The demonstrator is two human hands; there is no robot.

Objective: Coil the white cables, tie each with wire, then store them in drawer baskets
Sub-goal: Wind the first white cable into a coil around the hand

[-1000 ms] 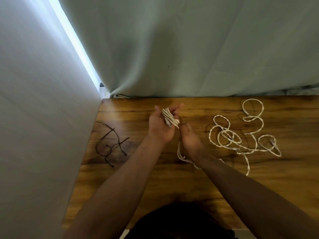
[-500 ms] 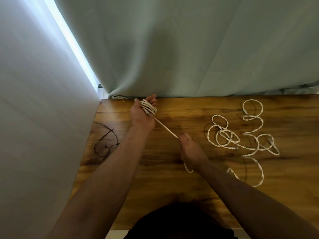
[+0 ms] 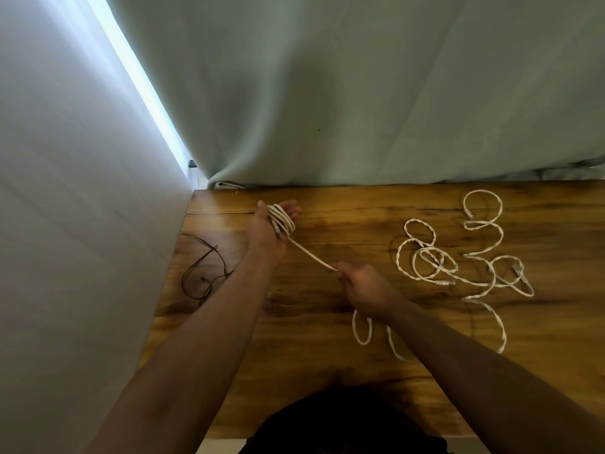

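Left hand (image 3: pixel 265 231) holds coil (image 3: pixel 282 221); right hand (image 3: pixel 365 288) pinches cable (image 3: pixel 311 254) (taut).

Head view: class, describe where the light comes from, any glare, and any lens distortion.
Head view: light enters by a bright strip at upper left; soft glare lies on the wooden table near its far edge; the wide lens stretches the forearms toward the bottom corners.
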